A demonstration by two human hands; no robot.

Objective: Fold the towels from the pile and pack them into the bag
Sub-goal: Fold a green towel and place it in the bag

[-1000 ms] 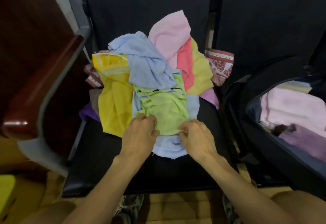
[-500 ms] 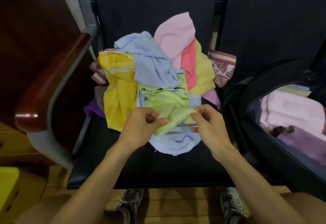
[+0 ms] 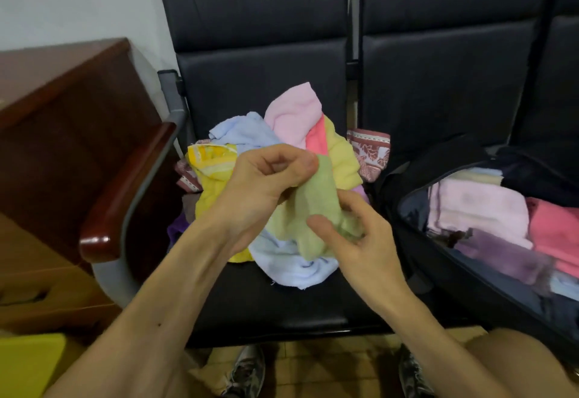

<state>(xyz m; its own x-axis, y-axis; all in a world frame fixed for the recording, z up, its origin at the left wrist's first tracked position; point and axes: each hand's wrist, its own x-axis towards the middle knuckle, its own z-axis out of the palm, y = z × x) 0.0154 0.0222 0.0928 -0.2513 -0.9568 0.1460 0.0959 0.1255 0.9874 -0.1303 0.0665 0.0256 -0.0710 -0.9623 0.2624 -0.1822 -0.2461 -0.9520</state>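
head view: left hand (image 3: pixel 263 184) and right hand (image 3: pixel 354 234) both pinch green towel (image 3: pixel 313 206) between curled fingers.

A pale green towel (image 3: pixel 310 209) is hanging crumpled just above the pile (image 3: pixel 216 187), with the left hand (image 3: pixel 263 187) pinching its top edge and the right hand (image 3: pixel 357 238) gripping it lower down. The pile is lying loose on the black seat (image 3: pixel 282 313), showing yellow, light blue, pink and coral cloth in a tangle. The dark bag (image 3: pixel 438 275) is sitting open just beside it, holding folded towels (image 3: pixel 476 206) in pink, purple and coral.
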